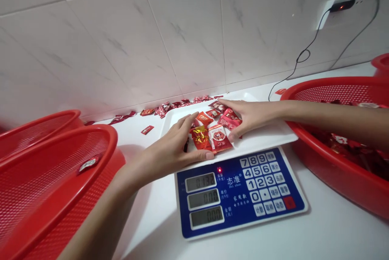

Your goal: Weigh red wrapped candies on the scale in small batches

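Center frame: white tray (258, 142) on blue scale (234, 203), loaded with wrapped packets (219, 137). Left hand (173, 146) and right hand (249, 114) cup the pile from both sides, fingers curved; can't tell if either grips. Right edge: red basket (299, 142), more packets inside. Lower left: nearer red colander (54, 170), one small wrapper (88, 164) visible inside.

White table (331, 227) — blue-faced scale (237, 199), red baskets (310, 162), small wrapped packets (164, 109)

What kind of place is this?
Maybe a sweet shop's counter or packing room: there's a digital price scale, its white tray holding what look like wrapped sweets, and a red plastic basket with more.
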Motion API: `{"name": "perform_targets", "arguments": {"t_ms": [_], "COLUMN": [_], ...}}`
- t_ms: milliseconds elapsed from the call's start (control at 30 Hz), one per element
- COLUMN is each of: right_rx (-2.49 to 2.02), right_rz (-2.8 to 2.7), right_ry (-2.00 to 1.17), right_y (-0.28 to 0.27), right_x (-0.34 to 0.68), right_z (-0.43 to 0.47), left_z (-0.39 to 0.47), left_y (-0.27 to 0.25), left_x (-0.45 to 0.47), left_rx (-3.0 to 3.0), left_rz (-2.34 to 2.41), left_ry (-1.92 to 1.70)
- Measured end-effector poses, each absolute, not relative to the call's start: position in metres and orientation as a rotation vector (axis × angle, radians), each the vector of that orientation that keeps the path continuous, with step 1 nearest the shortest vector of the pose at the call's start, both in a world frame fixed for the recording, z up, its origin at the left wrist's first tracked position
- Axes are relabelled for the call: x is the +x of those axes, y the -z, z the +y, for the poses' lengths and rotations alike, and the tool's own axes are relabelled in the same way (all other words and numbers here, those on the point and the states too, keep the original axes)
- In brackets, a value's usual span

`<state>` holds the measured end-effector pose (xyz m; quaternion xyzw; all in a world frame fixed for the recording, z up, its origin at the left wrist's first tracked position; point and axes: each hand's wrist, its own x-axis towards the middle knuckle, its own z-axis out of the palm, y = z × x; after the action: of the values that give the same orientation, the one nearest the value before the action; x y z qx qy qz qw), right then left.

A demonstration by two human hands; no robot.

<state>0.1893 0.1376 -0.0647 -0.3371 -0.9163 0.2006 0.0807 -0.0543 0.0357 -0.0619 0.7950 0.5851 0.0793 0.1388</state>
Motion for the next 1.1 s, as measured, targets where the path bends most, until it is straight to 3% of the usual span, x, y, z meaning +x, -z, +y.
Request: {"name": "perform_targets", "arguments": {"t_ms": [333, 567, 1100], "right_rx": [-0.917, -0.847, -1.082], "right_rz": [-2.677, -2.669, -2.707], "right_ry": [-0.732, -0.818, -0.677], "right_y": [0.069, 0.071, 0.046], "right_x": [0.191, 0.194, 0.2], "right_z": [0.132, 0.133, 0.131], "left_z": [0.047, 0.059, 0.064], "left_y": [0.066, 0.058, 0.06], "left_x": [-0.043, -0.028, -0.017], "left_rx": [2.277, 2.355, 2.546], "left_rz": [1.614, 1.557, 1.548], "left_ry": [-0.376, -0.128, -0.396]}}
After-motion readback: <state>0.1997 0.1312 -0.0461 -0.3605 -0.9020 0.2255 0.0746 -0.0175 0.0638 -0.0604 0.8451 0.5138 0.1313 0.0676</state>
